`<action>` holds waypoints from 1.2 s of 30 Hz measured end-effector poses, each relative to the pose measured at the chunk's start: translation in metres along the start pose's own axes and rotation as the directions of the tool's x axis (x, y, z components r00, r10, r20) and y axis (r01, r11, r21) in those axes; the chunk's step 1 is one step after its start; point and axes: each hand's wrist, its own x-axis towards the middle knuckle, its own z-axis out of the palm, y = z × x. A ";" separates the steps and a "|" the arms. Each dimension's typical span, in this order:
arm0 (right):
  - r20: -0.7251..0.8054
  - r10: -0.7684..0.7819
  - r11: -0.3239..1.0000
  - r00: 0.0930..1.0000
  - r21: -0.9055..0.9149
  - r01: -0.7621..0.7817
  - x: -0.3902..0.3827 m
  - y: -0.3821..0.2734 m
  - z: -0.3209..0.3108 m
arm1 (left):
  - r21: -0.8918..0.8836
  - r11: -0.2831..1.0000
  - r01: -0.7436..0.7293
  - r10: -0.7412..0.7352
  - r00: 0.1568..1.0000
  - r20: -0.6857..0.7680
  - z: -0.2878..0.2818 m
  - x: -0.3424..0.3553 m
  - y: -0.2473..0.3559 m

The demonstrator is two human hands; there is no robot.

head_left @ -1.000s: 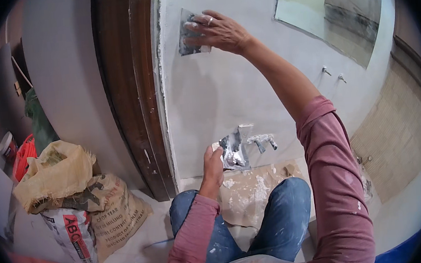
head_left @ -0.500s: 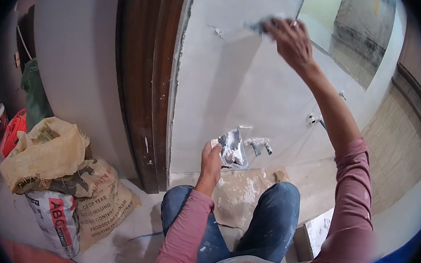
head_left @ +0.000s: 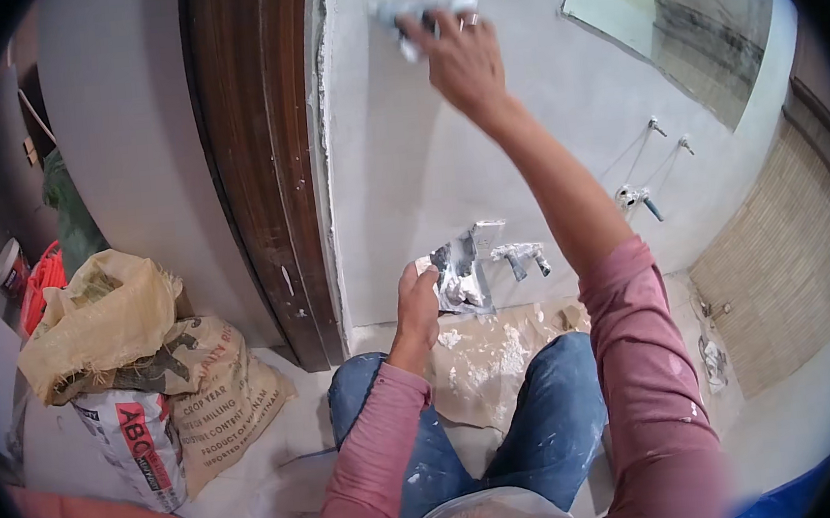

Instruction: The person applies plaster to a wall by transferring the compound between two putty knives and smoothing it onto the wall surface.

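Note:
My right hand (head_left: 465, 62), reaching high, grips a putty knife (head_left: 386, 12) whose blade lies against the grey-white wall (head_left: 533, 140). White filler clings to this blade, which is slightly blurred. Lower down, in front of my left knee, my left hand (head_left: 415, 308) holds a wide metal scraper (head_left: 462, 277) smeared with white putty. Its blade is close to the wall, just left of some putty-covered pipe fittings (head_left: 522, 258). The fingers behind the scraper are partly hidden.
A dark wooden door frame (head_left: 259, 164) borders the wall at left. Stuffed sacks (head_left: 230, 398) stand on the floor there. Toward the right, taps (head_left: 639, 202) stick out below a recessed opening (head_left: 651, 21). Spattered brown paper (head_left: 485, 376) covers the floor between my knees.
My right hand has swept the putty knife left and upward across the wall, toward the door frame. My left hand keeps its hold on the scraper. The view has shifted slightly.

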 end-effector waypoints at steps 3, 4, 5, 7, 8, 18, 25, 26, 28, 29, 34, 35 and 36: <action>0.082 -0.183 0.983 0.980 -0.013 0.184 -0.075 -0.018 0.011 | -0.025 0.999 0.023 -0.022 0.999 0.036 0.001 -0.001 0.001; 0.062 -0.213 0.977 0.975 0.030 0.211 -0.095 -0.025 0.009 | -0.044 0.998 0.043 -0.042 0.999 0.026 0.002 -0.002 0.002; 0.053 -0.215 0.976 0.975 0.033 0.213 -0.103 -0.027 0.001 | -0.064 0.996 0.063 -0.062 0.998 0.015 0.002 -0.004 0.003; 0.302 -0.245 0.970 0.921 0.062 0.237 -0.110 -0.021 -0.008 | -0.063 0.997 0.045 -0.044 0.999 0.023 0.005 -0.005 0.005; 0.274 -0.233 0.971 0.933 0.121 0.207 -0.099 -0.020 -0.019 | -0.047 0.998 0.038 -0.038 0.999 0.017 0.003 -0.005 0.004; -0.068 0.191 0.981 0.979 0.059 -0.187 0.109 0.038 -0.058 | -0.026 1.000 0.006 -0.005 0.998 0.056 0.003 -0.001 -0.004; -0.046 0.146 0.987 0.988 0.079 -0.142 0.096 0.006 -0.032 | -0.031 0.999 0.015 -0.013 0.999 0.034 -0.007 0.002 -0.002; -0.044 0.097 0.995 0.994 0.043 -0.095 0.080 0.002 -0.024 | -0.038 0.999 0.019 -0.018 0.999 0.033 -0.005 0.001 -0.002; -0.016 0.011 1.000 1.000 0.016 -0.010 0.046 -0.010 -0.013 | -0.019 1.000 -0.009 0.010 0.999 0.044 -0.004 -0.001 0.001; 0.008 -0.027 1.000 1.000 0.014 0.027 0.028 -0.015 -0.011 | -0.025 1.000 -0.010 0.012 0.999 0.046 -0.004 0.000 -0.001; 0.130 -0.236 0.971 0.963 -0.007 0.239 -0.065 -0.042 -0.001 | 0.019 1.000 0.001 -0.002 0.999 0.054 -0.003 0.005 -0.011; 0.243 -0.285 0.955 0.927 -0.005 0.295 -0.076 -0.048 -0.006 | 0.017 1.000 -0.004 0.003 0.999 0.054 -0.001 0.003 -0.007; 0.353 -0.328 0.937 0.876 0.002 0.350 -0.081 -0.048 -0.007 | 0.025 0.999 0.023 -0.024 0.999 0.032 0.001 -0.001 -0.004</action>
